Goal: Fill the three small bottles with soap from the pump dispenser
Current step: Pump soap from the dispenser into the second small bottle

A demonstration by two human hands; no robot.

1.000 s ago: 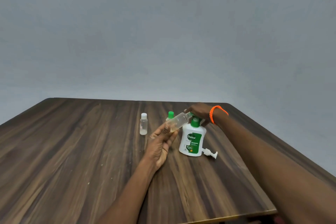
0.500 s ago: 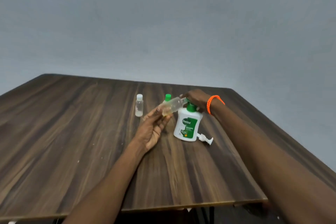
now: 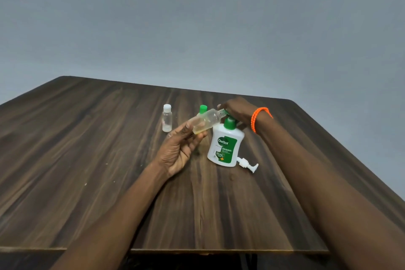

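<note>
While tilted at frame centre, a small clear plastic bottle (image 3: 202,121) is pinched by the left hand (image 3: 178,149). Its neck is met by the right hand (image 3: 237,110), fingers curled above the white green-collared soap dispenser (image 3: 225,148); their exact grip cannot be told.

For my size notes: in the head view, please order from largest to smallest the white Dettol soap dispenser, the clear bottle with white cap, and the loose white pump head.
1. White Dettol soap dispenser
2. Clear bottle with white cap
3. Loose white pump head
</note>
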